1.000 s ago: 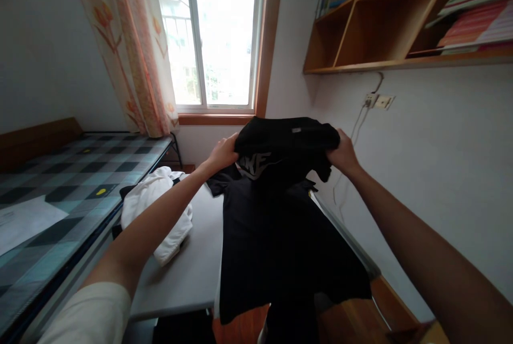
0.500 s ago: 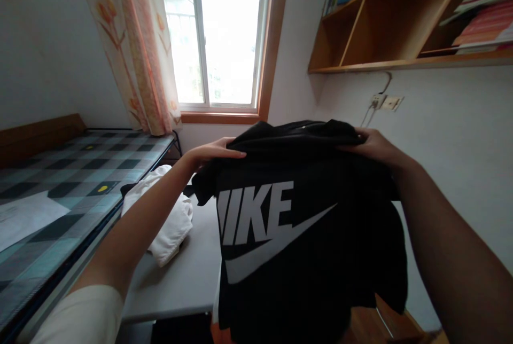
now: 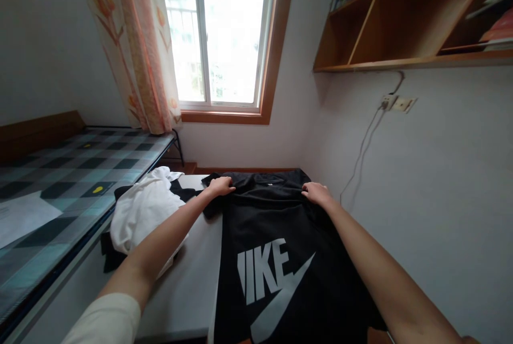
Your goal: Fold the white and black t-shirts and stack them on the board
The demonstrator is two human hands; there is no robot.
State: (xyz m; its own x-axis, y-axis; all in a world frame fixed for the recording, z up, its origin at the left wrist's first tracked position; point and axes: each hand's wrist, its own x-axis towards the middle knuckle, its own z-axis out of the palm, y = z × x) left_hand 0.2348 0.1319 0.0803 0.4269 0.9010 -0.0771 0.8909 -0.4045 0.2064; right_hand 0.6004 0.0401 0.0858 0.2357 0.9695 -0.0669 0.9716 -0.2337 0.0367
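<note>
A black T-shirt [image 3: 272, 221] with a large white printed logo lies spread over a white table [image 3: 188, 301], its collar toward the window. My left hand [image 3: 222, 186] is closed on its left shoulder, and my right hand [image 3: 316, 193] pinches the right shoulder. The cloth between the hands is a little wrinkled below the neckline. At the bottom of the view the shirt's lower part runs out of the frame. Left of my left forearm is a heap of white clothing [image 3: 146, 208], with some black cloth [image 3: 114, 253] showing under it.
A bed with a checked mattress [image 3: 120, 151] stands on the left, a sheet of paper [image 3: 28, 216] on it. Ahead are a window [image 3: 232, 34] and a curtain [image 3: 136, 45]. A wooden shelf [image 3: 404, 18] hangs at the upper right, above a socket with a cable [image 3: 364, 143].
Both hands have moved forward and down, taking the black T-shirt from hanging in the air to lying on the table. They still grip its shoulders.
</note>
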